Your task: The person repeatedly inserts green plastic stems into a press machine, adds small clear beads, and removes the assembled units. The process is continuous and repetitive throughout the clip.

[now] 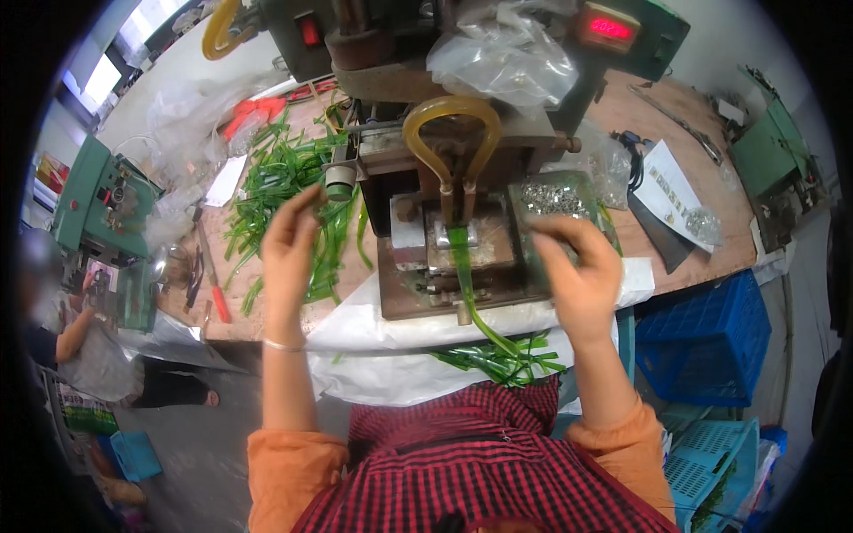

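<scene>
- Green strip [464,266]: narrow leaf-like band lying in the bed of the small press [444,240]; long axis runs from the die toward the person, near end curving over the counter [693,240] edge.
- Right hand [577,275]: just right of the strip, nearer of the two; fingers [553,233] bent together at the rim of a clear tray of small silvery parts [553,197]; whether they pinch a part cannot be told.
- Left hand [289,258]: raised left of the press, farther from the strip; fingertips closed narrowly beside a grey knob [339,180], contents unclear.
- Loose green strips [284,173]: heap on the counter behind the left hand.
- Finished strips [502,355]: bundle on white plastic sheet [400,333] below the press.
- Blue crate [706,342]: under the counter, right.
</scene>
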The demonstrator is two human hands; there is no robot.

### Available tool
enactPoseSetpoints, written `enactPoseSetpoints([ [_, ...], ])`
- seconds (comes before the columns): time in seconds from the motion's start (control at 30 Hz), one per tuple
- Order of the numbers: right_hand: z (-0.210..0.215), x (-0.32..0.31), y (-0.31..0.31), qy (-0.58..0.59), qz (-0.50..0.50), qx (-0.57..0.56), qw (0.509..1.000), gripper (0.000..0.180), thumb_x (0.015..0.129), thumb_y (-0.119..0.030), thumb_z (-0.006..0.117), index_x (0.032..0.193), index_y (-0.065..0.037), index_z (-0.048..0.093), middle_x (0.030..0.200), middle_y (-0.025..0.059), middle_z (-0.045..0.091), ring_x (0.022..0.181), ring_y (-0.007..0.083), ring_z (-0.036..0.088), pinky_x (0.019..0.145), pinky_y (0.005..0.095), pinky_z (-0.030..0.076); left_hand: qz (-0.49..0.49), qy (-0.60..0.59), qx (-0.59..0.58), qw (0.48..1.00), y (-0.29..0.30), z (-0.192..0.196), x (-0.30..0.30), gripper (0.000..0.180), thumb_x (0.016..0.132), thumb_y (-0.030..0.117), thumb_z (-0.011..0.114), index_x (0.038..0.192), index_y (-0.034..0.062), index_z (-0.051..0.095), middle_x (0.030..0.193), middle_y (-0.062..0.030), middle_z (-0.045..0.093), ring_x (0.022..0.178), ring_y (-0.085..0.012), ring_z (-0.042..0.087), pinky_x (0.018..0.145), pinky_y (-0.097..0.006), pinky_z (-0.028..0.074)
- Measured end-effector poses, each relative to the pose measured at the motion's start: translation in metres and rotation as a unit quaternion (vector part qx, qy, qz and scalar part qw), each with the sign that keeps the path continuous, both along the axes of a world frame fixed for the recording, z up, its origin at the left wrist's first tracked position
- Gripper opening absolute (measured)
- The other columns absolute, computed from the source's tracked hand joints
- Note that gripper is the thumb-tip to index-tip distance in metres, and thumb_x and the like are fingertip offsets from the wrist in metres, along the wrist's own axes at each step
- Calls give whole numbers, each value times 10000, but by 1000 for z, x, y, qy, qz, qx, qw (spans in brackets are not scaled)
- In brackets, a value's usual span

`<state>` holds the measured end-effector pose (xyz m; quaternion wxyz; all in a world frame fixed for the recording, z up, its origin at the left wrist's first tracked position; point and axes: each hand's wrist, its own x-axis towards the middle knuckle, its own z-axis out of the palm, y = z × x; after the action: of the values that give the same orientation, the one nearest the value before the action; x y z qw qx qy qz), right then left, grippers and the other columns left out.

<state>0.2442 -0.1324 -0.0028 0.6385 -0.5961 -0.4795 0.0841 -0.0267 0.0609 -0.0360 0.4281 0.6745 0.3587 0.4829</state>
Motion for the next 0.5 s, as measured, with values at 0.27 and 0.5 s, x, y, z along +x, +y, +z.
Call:
enactPoseSetpoints([
  [0.27, -3, -38, 45, 190, 58, -15, 980, 286, 830, 0, 695, 1085, 52, 574, 914, 97, 698, 859, 126, 648, 769, 257, 497, 164, -6, -125, 979, -30, -52, 4, 131, 934, 137, 690, 948, 6, 688, 725, 1, 632, 594, -47, 547, 490, -189, 376],
  [0.5, 14, -46, 47, 294, 93, -16, 951, 385, 836, -4, 704, 1180, 50, 538, 908, 106, 702, 844, 118, 634, 751, 247, 496, 48, -178, 95, 978, -73, 55, 39, 46, 979, 19, 581, 983, -22, 600, 945, -155, 703, 713, -164, 686, 566, -211, 497],
])
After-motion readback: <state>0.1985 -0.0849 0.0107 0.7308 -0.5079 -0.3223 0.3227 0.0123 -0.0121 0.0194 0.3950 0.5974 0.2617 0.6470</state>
